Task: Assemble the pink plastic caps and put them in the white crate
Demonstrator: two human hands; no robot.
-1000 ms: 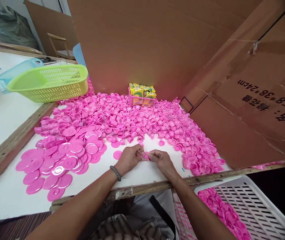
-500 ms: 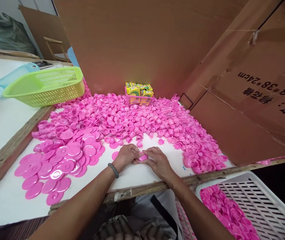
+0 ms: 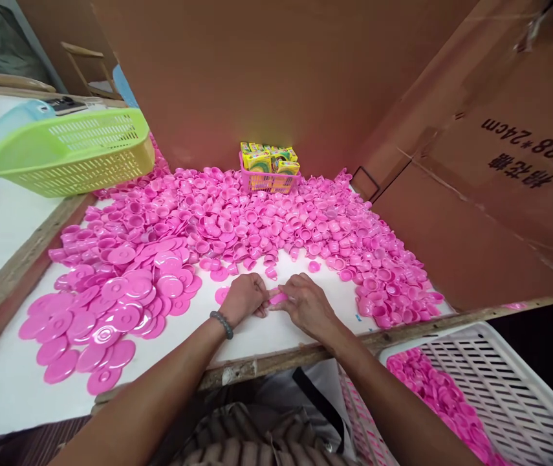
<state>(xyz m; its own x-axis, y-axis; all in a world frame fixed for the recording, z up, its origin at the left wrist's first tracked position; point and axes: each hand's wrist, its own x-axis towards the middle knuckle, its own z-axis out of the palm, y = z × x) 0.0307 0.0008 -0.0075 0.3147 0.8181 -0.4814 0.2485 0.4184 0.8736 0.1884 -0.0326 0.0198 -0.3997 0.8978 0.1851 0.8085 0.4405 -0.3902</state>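
Observation:
My left hand (image 3: 243,298) and my right hand (image 3: 305,303) meet over the white table (image 3: 9,382) near its front edge. Both are closed on one small pink plastic piece (image 3: 279,298) pinched between their fingertips. A single pink saucer (image 3: 221,295) lies just left of my left hand. Behind the hands spreads a big heap of pink toy cups (image 3: 266,223). A spread of flat pink saucers (image 3: 111,310) covers the table to the left.
A small pink basket with yellow boxes (image 3: 269,169) stands at the back against the cardboard wall (image 3: 266,77). A green basket (image 3: 65,155) sits at far left. A white crate (image 3: 494,382) with pink parts (image 3: 431,395) is low right, beyond the wooden table edge (image 3: 305,353).
The view has shifted a little, so everything sits slightly higher in the picture. My hands stay together on the pink piece, fingers working it.

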